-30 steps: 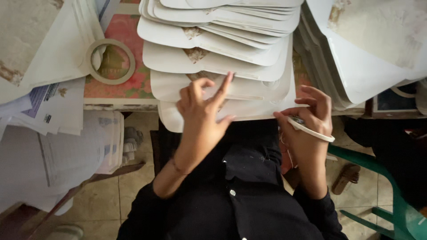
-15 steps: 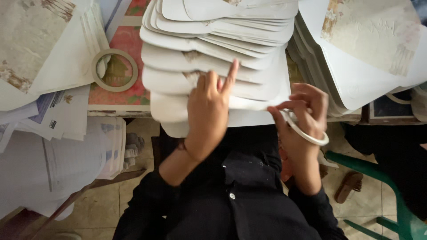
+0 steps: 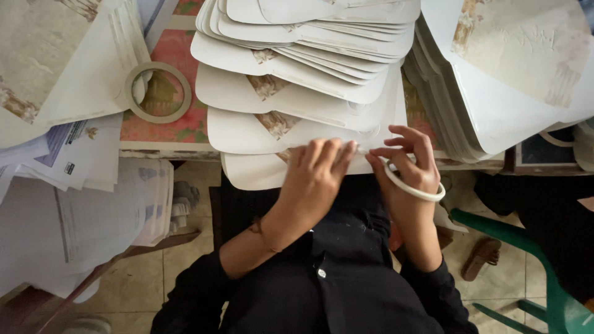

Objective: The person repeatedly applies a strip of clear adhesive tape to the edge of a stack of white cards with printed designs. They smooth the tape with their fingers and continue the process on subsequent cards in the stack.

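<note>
Both hands raised, fingertips meeting

Left hand [image 3: 315, 176] lies flat, fingers together; right hand [image 3: 408, 167] curls beside it, thumb and forefinger pinched, both forearms angled inward.

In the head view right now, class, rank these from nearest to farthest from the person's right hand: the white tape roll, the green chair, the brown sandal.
1. White tape roll: looped over the right hand.
2. Brown sandal: floor, lower right.
3. Green chair: farther right, bottom corner.

The worktop [image 3: 185, 127], under a red patterned cover, carries a fanned row of white card cutouts [image 3: 297, 99] at its middle. A tape ring [image 3: 158, 93] lies left of them, beside loose paper sheets [image 3: 68, 74]. Another pile of white cards [image 3: 495, 93] sits at the right.
</note>
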